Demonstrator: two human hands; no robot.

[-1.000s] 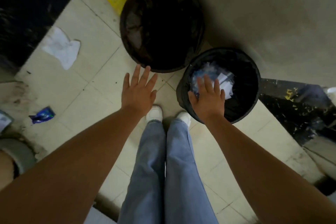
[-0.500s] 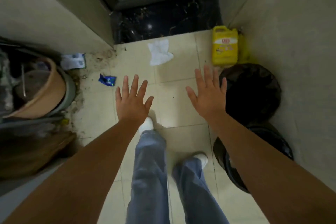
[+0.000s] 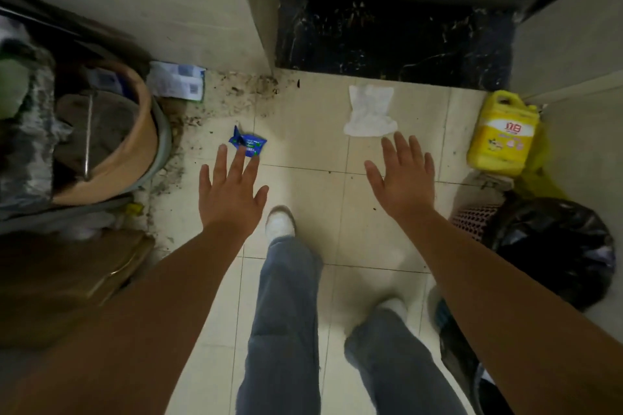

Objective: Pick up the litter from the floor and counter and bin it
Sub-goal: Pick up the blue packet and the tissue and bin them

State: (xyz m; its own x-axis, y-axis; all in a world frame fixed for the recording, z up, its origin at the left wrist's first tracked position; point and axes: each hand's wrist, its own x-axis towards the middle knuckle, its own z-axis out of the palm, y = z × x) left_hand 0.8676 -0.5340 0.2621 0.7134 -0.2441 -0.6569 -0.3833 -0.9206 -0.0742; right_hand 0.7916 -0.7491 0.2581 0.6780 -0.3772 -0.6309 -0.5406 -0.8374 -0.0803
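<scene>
With both hands empty and fingers spread, your left hand [image 3: 229, 199] is nearer the blue wrapper [image 3: 248, 143], lying on the floor [image 3: 303, 131] just beyond its fingertips, seemingly untouched.

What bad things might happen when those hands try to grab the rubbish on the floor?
1. The blue wrapper is small and flat on the tile, so the open left hand might fumble it.
2. The white tissue looks thin and crumpled; it might tear, or the right hand might leave bits behind.
3. The floor near the wall has dark grime, which could dirty bare fingers reaching for the printed paper there.
</scene>
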